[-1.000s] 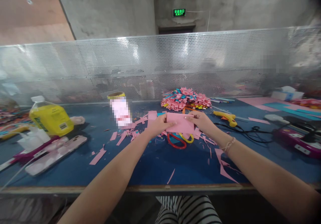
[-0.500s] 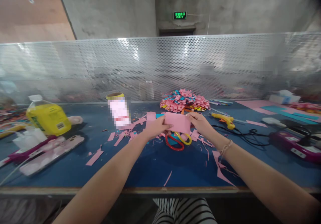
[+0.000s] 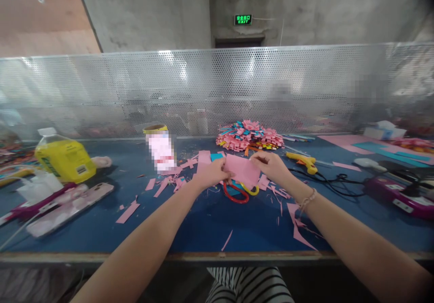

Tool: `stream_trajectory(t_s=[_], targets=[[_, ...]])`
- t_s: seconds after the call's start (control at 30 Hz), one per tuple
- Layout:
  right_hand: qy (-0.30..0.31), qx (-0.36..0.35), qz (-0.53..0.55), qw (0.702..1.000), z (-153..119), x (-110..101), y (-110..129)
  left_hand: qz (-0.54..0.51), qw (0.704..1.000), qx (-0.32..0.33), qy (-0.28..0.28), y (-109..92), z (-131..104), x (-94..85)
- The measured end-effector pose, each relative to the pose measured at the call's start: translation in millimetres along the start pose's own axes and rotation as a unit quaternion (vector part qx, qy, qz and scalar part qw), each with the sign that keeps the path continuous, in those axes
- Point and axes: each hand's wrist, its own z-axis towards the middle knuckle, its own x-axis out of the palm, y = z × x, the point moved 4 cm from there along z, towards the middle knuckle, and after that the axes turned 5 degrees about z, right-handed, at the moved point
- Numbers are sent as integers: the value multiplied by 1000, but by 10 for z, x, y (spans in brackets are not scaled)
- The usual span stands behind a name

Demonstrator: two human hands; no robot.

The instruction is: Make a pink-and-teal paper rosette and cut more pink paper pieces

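Note:
A pink piece of paper [image 3: 242,169] is held up between my two hands above the table. My left hand [image 3: 213,172] pinches its left side, thumb towards me. At its upper right corner, the closed fingers of my right hand [image 3: 269,165] grip the edge. Just beneath the paper lie scissors with a red handle loop [image 3: 236,193] and a yellow loop; their blades are hidden. Pink scraps [image 3: 179,183] surround both hands, and a blue piece of paper [image 3: 217,157] shows behind my left fingers. Behind the hands rises a heap of pink, blue and yellow paper pieces [image 3: 249,135].
On the left stand a bottle of yellow liquid [image 3: 66,158] and a phone [image 3: 69,210]. A tape roll [image 3: 156,130] stands behind a blurred-out patch. To the right are a yellow glue gun [image 3: 303,162], a purple power strip [image 3: 398,194] and coloured sheets [image 3: 359,144]. A perforated metal screen [image 3: 203,90] closes the back.
The pink paper has tilted and now shows more of its face, with its lower right corner dropping further over the scissors. Both hands have stayed nearly in place.

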Motion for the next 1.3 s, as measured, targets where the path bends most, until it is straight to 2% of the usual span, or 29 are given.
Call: stream_trajectory(t_s=[0.13, 0.27, 0.37, 0.43, 0.57, 0.67, 0.77, 0.87, 1.03, 1.3], targets=[[7, -31, -11, 999, -5, 11, 61, 63, 998, -8, 4, -88, -33, 46], [-14, -30, -24, 999, 9, -5, 69, 32, 999, 24, 29, -136, -43, 99], [-12, -42, -33, 999, 4, -6, 88, 16, 999, 20, 38, -119, -44, 103], [2, -48, -34, 998, -11, 18, 103, 39, 999, 30, 6, -111, -38, 65], [51, -58, -20, 997, -59, 129, 154, 116, 984, 83, -103, -162, -40, -26], [67, -55, 9, 996, -80, 193, 186, 129, 980, 115, -95, -231, -52, 6], [73, -33, 52, 995, -61, 198, 160, 143, 977, 122, -102, -259, -52, 10], [57, 21, 115, 991, -11, 154, 52, 132, 976, 116, -125, -209, -13, -49], [36, 115, 227, 966, 38, 163, -131, 90, 980, 83, -156, -80, 66, -158], [0, 102, 259, 960, 13, 193, -96, 42, 982, 74, -167, -112, 31, -151]])
